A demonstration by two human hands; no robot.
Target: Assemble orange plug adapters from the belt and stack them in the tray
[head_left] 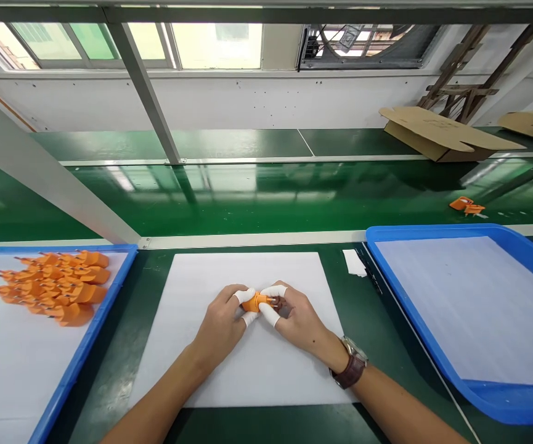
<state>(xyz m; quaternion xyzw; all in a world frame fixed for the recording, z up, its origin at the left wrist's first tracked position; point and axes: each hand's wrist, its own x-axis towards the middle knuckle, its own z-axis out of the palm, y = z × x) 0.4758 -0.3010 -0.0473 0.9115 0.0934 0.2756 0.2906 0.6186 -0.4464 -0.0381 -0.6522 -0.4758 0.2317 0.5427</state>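
Over the white sheet (243, 370), both hands pinch one small orange plastic part (257, 300) with dark metal tips pointing right. My left hand (222, 320) closes its thumb and forefinger on the part's left end. From the other side, my right hand (298, 317) grips it near the tips. White finger cots cover the thumb and forefinger of each hand. The part's exact kind is unclear, since fingertips hide much of it. Several similar orange parts (56, 283) lie in rows in the blue tray (85, 345) at left, their thin dark tips facing left.
At right stands another blue tray (414, 314) lined with white. A white paper scrap (353, 263) and a dark pen-like object (370, 268) lie beside it. Beyond the metal rail (257, 240) are loose orange pieces (467, 205) and an open cardboard box (446, 132). A slanted post (63, 169) rises at left.
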